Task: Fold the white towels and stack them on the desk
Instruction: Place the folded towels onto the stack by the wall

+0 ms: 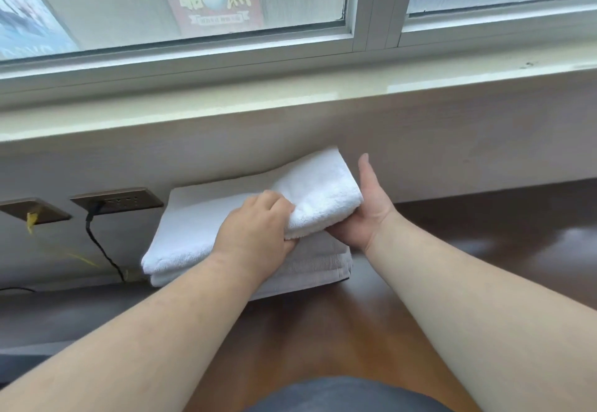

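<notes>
Left hand (pixel 258 224): knuckles up, fingers curled shut around the near edge of the top towel, thumb tucked beneath the fold.
Right hand (pixel 365 214): palm turned inward and spread, cupping the right end of the same towel from below and from the side, fingers hidden under the cloth, thumb pointing up toward twelve o'clock.
Top towel (pixel 290 205): white, folded into a thick pad, held between both hands; its left part lies flat on the pile, its right end is lifted and tilted up toward one o'clock.
Towel stack (pixel 310 266): folded white towels lying one on another on the desk, pushed back against the wall panel at twelve o'clock; how many layers there are I cannot tell.
Desk (pixel 484 250): dark brown, glossy wood, bare at three o'clock of the stack.
Wall panel (pixel 452 153): pale wood grain, rising from the back edge of the desk to the sill.
Window sill (pixel 290 101): light, shiny ledge above the panel.
Window (pixel 226 1): white frame with frosted panes; a red poster with mirrored lettering shows through the glass at eleven o'clock.
Socket plate (pixel 118 200): brown, at nine o'clock of the stack, with a black cable (pixel 100 250) plugged in and hanging down.
Second plate (pixel 32 211): farther toward nine o'clock, with a yellow strand (pixel 30 221) hanging from it.
Containers: none seen; the towels rest straight on the desk.
</notes>
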`<control>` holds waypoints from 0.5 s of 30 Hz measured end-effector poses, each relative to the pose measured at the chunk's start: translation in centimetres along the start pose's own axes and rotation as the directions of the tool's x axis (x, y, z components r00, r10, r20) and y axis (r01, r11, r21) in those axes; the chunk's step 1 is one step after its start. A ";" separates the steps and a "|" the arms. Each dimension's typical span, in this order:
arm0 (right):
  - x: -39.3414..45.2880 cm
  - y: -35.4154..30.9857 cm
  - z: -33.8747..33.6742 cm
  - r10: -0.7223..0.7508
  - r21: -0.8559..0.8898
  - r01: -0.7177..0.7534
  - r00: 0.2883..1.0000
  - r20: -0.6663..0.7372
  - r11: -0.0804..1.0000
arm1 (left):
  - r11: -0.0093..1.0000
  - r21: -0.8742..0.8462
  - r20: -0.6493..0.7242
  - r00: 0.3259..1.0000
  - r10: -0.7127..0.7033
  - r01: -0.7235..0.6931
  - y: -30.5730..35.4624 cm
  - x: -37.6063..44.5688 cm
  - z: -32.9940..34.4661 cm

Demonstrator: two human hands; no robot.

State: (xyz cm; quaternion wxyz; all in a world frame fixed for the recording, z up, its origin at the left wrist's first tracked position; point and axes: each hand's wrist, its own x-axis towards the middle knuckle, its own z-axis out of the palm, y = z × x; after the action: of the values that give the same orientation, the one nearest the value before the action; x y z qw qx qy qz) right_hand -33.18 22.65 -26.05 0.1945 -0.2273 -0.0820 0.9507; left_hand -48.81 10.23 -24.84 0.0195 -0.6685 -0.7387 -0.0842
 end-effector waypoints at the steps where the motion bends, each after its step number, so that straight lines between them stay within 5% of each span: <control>1: 0.0 -0.2 0.0 0.007 -0.045 -0.007 1.000 0.006 0.999 | 1.000 0.014 0.020 1.000 0.020 -0.020 0.0 -0.1 -0.1; 10: 2.3 -3.3 -0.5 -0.041 -0.534 -0.143 0.947 -0.318 0.833 | 0.977 0.197 0.212 0.977 0.034 -0.077 3.5 1.0 1.7; 15: 3.6 -3.5 -1.7 -0.077 -0.485 -0.106 0.936 -0.343 0.868 | 0.928 0.326 0.243 0.964 0.104 -0.182 2.7 2.3 1.9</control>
State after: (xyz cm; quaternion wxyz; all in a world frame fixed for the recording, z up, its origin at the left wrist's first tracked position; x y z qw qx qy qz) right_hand -34.17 27.44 -28.17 0.1336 -0.4359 -0.2855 0.8430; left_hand -46.20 13.06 -26.12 0.0604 -0.7121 -0.6885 0.1233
